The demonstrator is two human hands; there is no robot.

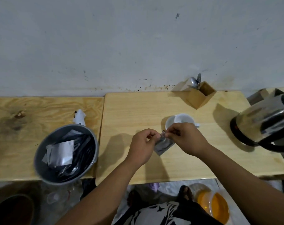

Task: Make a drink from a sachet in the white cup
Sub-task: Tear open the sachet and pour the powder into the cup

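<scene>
A silver sachet (163, 145) hangs over the wooden table (134, 114), held between both hands. My left hand (142, 146) pinches its top left corner, and my right hand (189, 138) pinches the top edge right beside it. Just behind my hands stands the white cup (184, 119) on a white saucer (169, 122), its handle pointing right. The cup's inside looks empty. My right hand hides the cup's front rim.
A grey bucket (65, 154) holding more sachets sits at the left, on the seam of the two tables. A steel kettle (266, 122) stands at the right. A wooden holder (199, 96) with spoons is at the back by the wall. A white torn wrapper (79, 118) lies behind the bucket.
</scene>
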